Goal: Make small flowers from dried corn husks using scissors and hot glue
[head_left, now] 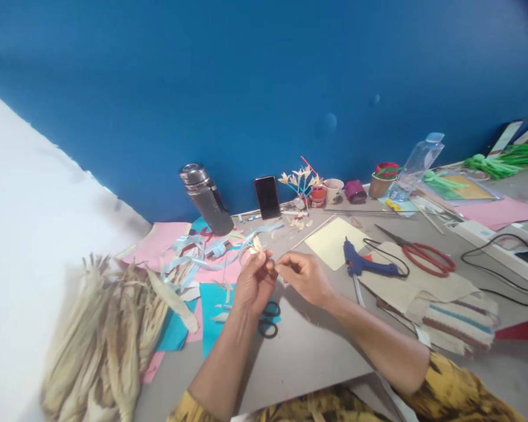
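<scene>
My left hand (256, 282) is closed in a pinch on a small pale husk flower (257, 245), whose petals point up above the fingertips. Close beside it, my right hand (305, 276) has thumb and forefinger pressed together near the flower's base; what they grip, if anything, is too small to make out. Black-handled scissors (269, 328) lie just under my left wrist, partly hidden. Dried corn husks (110, 340) are heaped at the left. Several finished husk flowers on blue stems (301, 183) stand at the back by the wall.
A blue glue gun (369, 265) with a cable and large red-handled scissors (426, 258) lie to the right. At the back stand a thermos (207, 202), a phone (267, 198) and a tilted plastic bottle (418, 167). A white power strip (497, 249) sits far right; light blue ribbon (193, 258) tangles left.
</scene>
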A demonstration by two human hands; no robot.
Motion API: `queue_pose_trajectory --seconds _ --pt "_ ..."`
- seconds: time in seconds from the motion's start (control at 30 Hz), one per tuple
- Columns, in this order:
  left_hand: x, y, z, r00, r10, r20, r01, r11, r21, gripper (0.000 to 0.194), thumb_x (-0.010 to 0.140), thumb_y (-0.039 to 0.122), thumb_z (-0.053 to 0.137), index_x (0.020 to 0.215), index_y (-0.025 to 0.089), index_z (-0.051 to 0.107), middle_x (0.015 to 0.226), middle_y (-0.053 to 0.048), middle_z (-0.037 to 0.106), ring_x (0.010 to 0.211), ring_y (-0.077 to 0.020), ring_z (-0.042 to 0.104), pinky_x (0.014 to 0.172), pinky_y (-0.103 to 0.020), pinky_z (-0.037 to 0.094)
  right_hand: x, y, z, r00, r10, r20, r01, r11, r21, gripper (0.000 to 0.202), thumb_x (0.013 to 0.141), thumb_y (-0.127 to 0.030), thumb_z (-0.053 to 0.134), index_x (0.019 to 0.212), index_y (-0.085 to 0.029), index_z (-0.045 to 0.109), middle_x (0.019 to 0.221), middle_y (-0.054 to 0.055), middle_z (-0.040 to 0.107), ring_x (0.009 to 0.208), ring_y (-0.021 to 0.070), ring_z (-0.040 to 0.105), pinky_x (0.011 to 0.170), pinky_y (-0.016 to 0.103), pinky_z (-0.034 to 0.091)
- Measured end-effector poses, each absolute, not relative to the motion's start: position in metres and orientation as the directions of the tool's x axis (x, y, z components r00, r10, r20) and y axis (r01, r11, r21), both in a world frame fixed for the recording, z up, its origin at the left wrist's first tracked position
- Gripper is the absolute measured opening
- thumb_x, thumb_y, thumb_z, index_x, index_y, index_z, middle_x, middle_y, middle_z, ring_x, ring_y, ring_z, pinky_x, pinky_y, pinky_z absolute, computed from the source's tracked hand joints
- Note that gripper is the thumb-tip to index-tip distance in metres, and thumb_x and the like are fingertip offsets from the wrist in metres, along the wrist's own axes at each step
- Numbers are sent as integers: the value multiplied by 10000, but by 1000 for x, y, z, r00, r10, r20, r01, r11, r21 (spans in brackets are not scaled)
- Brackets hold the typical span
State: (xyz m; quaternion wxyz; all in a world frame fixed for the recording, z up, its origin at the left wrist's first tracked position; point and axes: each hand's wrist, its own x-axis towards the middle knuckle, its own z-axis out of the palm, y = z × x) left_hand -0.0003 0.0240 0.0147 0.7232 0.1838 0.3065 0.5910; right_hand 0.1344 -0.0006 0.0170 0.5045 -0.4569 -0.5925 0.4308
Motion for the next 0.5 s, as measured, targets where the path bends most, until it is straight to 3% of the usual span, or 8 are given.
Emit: queue_pose_trajectory --seconds 0.3,0.5 --pt "1 24 11 145 969 -201 -717 243 653 225 646 182 850 775 152 669 702 16 668 578 -63 563 619 -211 512 134 1 16 -68 976 209 109 216 -970 167 815 -260 571 739 -152 674 599 -28 535 550 95 430 513 210 338" --pt "-4 23 14 199 964 -177 -679 266 684 272 613 153 867 827 133 700 930 -62 732 628 -58 566 645 -213 496 139 0 14 -71 977 199 106 206 -973 186 841 -303 580 745 -162 655 610 -24 546 554 104 458 522 218 357"
